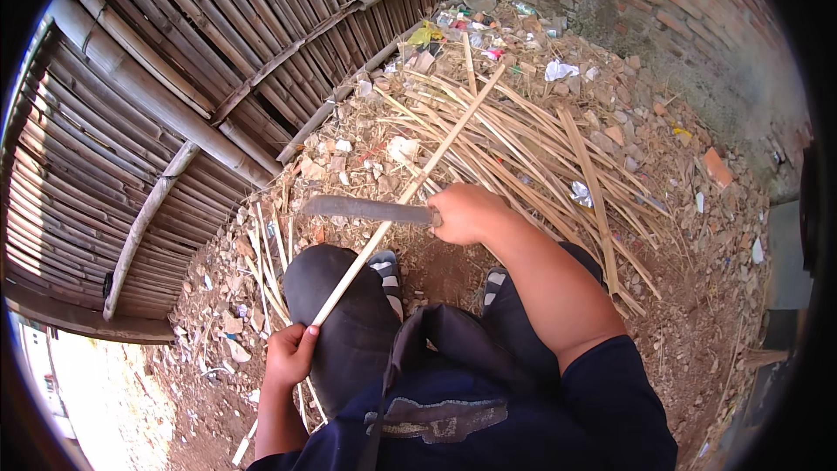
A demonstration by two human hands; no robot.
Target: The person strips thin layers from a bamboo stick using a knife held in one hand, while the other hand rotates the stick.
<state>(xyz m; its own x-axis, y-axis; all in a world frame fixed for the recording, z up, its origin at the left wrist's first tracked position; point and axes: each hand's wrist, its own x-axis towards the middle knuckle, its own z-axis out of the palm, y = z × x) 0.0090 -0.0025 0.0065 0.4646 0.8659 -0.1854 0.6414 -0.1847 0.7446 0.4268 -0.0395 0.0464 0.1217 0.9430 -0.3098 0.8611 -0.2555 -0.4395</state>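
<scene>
The left hand (290,356) is holding a long, pale strip (348,276), with the thumb lying on top and the fingers curling in around it. The strip is slanting up to the right, passing over the left knee (324,286). Beside that knee, some thin sticks (265,266) are lying at a slant. Next comes a big, dark knife (357,208), crossing the strip and pointing its tip left. The right hand (468,213) is squeezing the knife's handle in a tight fist. Farther right, a messy pile of strips (532,166) is resting on the stony ground.

The person seems to be shaving or trimming the strip. The next move is calling for a firm left hand and a careful stroke of the knife, keeping the edge away from the fingers and knee.

The strip is hiding some of the left fingers, and the fist is covering most of the handle. I cannot tell if the blade is touching the strip or just hanging over it, or if the pale stick (245,442) showing below the left hand is the same strip.
</scene>
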